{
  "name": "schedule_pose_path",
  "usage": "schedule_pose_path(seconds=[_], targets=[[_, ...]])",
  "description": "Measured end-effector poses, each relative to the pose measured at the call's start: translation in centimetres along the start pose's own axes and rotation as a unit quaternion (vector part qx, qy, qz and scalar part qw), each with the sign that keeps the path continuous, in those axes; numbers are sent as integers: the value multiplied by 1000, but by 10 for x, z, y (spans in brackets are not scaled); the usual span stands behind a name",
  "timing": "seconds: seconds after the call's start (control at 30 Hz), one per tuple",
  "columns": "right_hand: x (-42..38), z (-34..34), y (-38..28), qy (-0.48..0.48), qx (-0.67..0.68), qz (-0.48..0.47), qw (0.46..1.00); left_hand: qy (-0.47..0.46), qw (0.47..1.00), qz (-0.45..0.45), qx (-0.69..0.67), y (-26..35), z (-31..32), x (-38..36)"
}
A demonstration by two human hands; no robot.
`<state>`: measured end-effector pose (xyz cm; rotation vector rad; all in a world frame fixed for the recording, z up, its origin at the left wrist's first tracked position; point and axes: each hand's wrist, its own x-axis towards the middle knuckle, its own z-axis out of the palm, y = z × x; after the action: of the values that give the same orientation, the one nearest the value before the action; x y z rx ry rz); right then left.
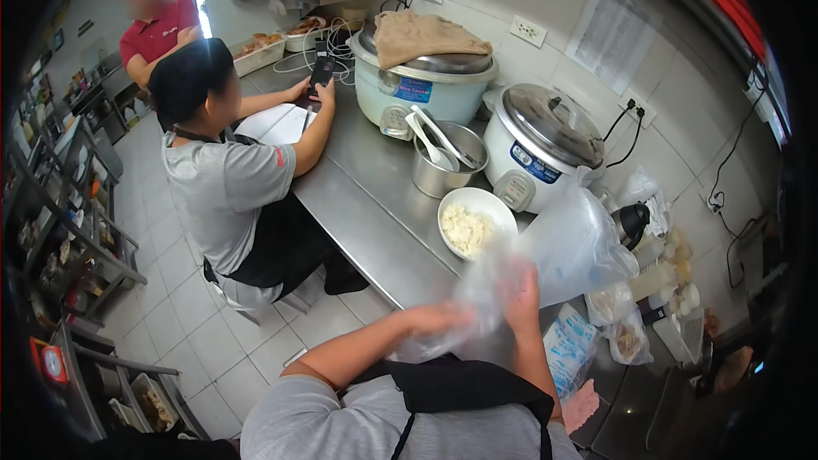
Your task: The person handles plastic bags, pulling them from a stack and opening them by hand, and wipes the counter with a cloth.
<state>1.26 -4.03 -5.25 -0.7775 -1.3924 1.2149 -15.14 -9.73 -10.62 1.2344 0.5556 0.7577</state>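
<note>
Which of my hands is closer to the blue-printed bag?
Right. Your right hand is ahead and left of the blue-printed bag; your left hand is farther left.

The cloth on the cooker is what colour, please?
The cloth is tan, clearest in the head view.

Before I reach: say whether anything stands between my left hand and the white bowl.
Yes: the clear plastic bag, blurred, shows between the left hand and the white bowl, over its near rim.

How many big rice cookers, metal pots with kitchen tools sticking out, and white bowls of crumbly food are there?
Big rice cookers: 2
Metal pot with tools: 1
White bowl of crumbly food: 1
Total: 4
</note>
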Motion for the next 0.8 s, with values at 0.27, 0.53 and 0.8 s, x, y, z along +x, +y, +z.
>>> schedule_pose_path(seconds=[0.27, 0.53, 0.8], targets=[[-28, 0, 30, -166, 250, 454, 839, 257, 767, 323, -491, 102, -46, -13], [-47, 70, 1, -140, -391, -196, 888, 511, 674, 331, -418, 87, -50, 18], [-31, 48, 46, -33, -262, -71, 962, 514, 754, 183, -365, 33, -55, 6]])
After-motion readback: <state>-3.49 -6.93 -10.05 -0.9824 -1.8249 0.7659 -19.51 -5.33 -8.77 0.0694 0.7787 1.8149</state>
